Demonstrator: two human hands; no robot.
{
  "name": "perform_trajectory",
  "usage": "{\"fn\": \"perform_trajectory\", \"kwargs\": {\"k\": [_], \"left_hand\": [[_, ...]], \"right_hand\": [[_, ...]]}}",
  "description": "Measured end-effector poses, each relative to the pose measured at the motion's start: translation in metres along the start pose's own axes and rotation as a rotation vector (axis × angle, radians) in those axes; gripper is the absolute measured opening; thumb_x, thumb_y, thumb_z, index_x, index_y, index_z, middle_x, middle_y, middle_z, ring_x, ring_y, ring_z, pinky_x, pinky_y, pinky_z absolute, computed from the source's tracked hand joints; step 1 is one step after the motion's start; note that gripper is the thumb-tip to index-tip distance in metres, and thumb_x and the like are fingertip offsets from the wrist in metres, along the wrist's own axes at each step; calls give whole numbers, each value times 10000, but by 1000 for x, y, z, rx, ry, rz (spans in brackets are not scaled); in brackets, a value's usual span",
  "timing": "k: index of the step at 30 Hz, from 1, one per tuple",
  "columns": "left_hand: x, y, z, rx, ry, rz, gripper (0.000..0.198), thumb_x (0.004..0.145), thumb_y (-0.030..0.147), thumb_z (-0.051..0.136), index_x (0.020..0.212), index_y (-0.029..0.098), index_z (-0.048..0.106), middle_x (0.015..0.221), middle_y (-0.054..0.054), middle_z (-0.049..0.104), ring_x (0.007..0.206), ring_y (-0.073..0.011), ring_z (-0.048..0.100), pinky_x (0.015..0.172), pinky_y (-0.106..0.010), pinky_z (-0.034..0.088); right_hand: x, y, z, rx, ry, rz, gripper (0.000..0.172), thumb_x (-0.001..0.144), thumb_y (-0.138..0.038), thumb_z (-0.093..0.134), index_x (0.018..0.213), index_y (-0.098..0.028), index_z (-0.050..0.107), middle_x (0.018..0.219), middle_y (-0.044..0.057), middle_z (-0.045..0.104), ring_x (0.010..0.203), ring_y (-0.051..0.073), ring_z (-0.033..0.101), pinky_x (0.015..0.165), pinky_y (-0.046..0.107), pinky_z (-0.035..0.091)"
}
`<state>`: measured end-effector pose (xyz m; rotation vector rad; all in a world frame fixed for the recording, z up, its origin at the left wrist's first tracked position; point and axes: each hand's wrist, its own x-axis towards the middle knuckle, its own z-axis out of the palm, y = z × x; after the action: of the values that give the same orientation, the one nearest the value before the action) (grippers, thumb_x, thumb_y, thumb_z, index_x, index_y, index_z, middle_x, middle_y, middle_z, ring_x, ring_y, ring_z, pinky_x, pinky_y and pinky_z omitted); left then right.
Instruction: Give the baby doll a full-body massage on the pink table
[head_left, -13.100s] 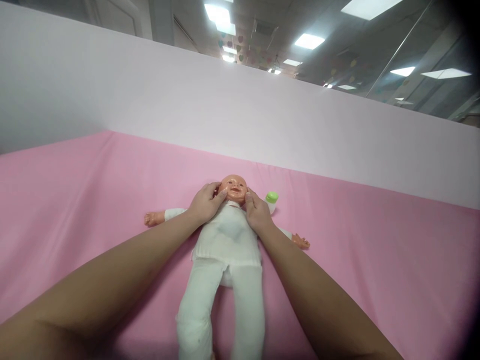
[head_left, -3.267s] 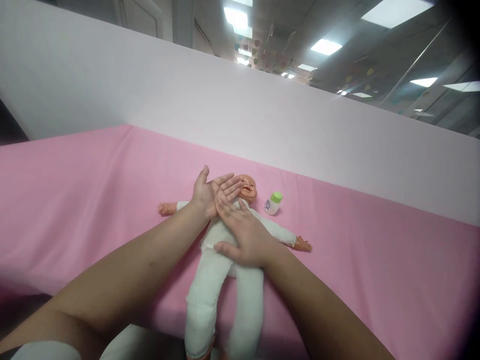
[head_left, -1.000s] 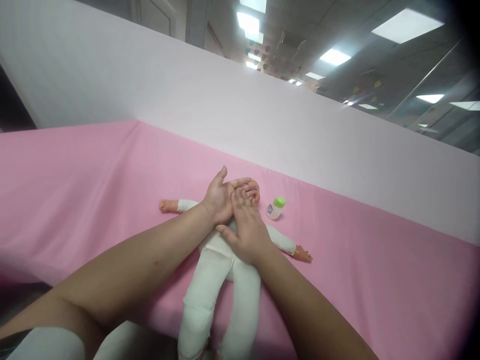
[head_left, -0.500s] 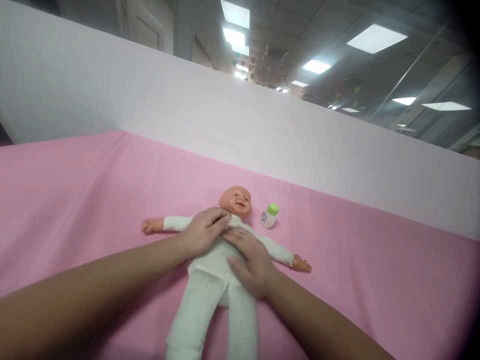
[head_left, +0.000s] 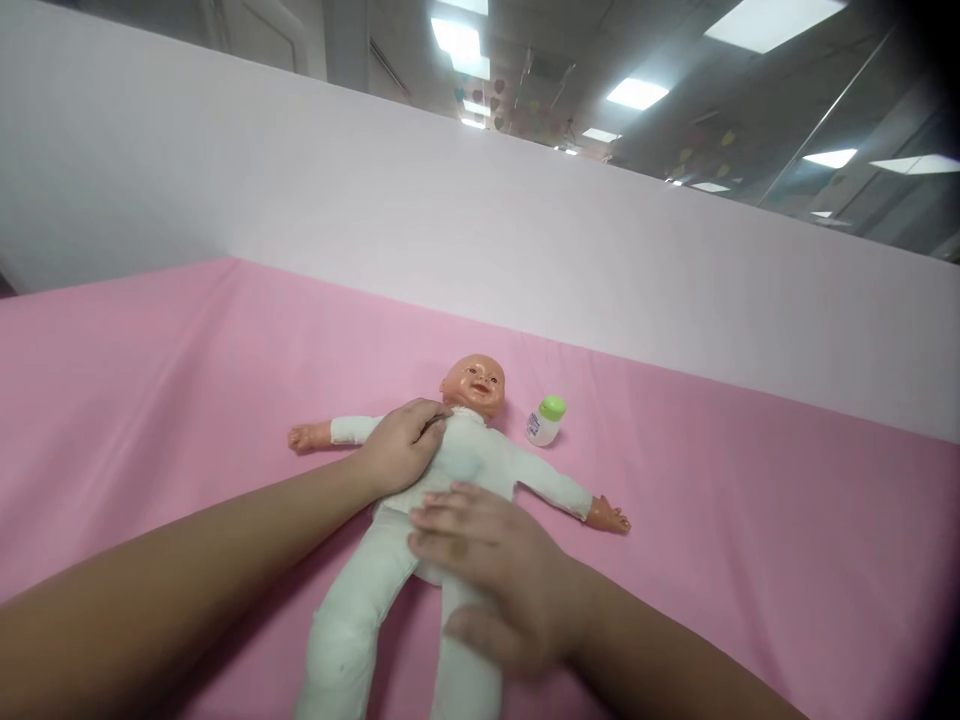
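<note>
A baby doll with a white cloth body (head_left: 480, 450) lies on its back, its arms spread and its smiling head up. My left hand (head_left: 403, 447) rests on the chest at the doll's shoulder, fingers laid flat near the neck. Over the lower belly and the top of the legs is my right hand (head_left: 502, 570), slightly blurred, palm down with its fingers and thumb apart. Whether it touches the cloth I cannot tell. Beside the doll's head stands a small clear bottle with a green cap (head_left: 546, 421), leaning slightly in view.
Pink cloth (head_left: 712, 500) covers the surface under the doll. A white wall or panel (head_left: 525, 240) runs behind it. Beyond the panel are ceiling lights and a glass pane.
My right hand has slid from the doll's chest down toward its hips, uncovering the chest. My left hand stays near the shoulder. The doll's legs have shifted a little to the left.
</note>
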<state>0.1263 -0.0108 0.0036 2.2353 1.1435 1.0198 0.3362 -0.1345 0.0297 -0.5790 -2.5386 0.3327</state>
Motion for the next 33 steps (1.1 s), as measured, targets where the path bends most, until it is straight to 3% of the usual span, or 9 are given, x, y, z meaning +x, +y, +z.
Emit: {"fn": "perform_trajectory", "kwargs": {"k": [4,10,15,19,21,24,28,31,33], "left_hand": [[0,2,2,-10,10,-33,326,1028,364,462,1228,231,683,1237,-86,722,1167,-284,660,1036,-459,505],[0,1,4,1,10,-35,336,1017,345,475,1255,216,674,1283,-108,706,1197,-297,653,1045,-472,501],[0,1,5,4,23,-34,332,1013,354,494,1258,216,671,1274,-112,705,1190,-293,656,1057,-471,497],[1,2,5,4,26,-17,327,1009,386,519,1246,224,676,1248,-105,710,1171,-296,660,1050,-475,504],[0,4,2,18,38,13,313,1004,377,523,1223,225,686,1227,-106,714,1161,-299,661,1040,-479,511],[-7,15,-8,-5,37,146,293,959,334,583,1201,231,712,1220,-108,729,1154,-307,671,1035,-481,525],[-26,42,-19,-226,-241,431,282,948,300,613,1177,278,777,1114,-75,796,1127,-310,719,1105,-484,508],[-36,61,-20,-316,-467,499,344,961,351,635,1278,320,765,1104,-61,814,1140,-320,735,1207,-507,423],[-35,65,-19,-307,-540,515,456,949,388,676,1403,347,693,1225,-60,789,1235,-339,699,1278,-545,312]], "right_hand": [[4,-5,0,-18,-150,25,770,994,-681,531,1567,-169,482,1635,99,479,1581,245,347,1344,450,134],[0,28,0,-70,-131,214,791,1008,-678,517,1656,-261,338,1696,51,371,1633,332,171,1318,631,18],[-6,52,-5,-87,-63,300,752,1046,-608,486,1676,-259,268,1737,68,266,1635,295,178,1326,601,113],[-12,70,-5,-128,17,420,670,1067,-547,480,1662,-289,312,1724,56,310,1627,291,216,1311,614,186],[-12,75,-4,-141,94,511,614,1085,-498,442,1650,-274,352,1708,63,354,1604,286,288,1298,579,265],[-9,77,-4,-184,215,689,506,1097,-369,380,1587,-281,472,1587,58,549,1465,273,520,1205,521,435],[-5,75,-4,-205,231,759,551,1005,-166,422,1510,-337,560,1430,3,687,1261,245,679,1069,432,543],[-5,77,-5,-232,237,759,643,924,-85,429,1509,-313,569,1428,10,690,1278,245,669,1098,424,523],[-6,78,-5,-225,236,755,650,913,-84,431,1505,-312,575,1422,11,693,1277,245,670,1105,431,520]]}}
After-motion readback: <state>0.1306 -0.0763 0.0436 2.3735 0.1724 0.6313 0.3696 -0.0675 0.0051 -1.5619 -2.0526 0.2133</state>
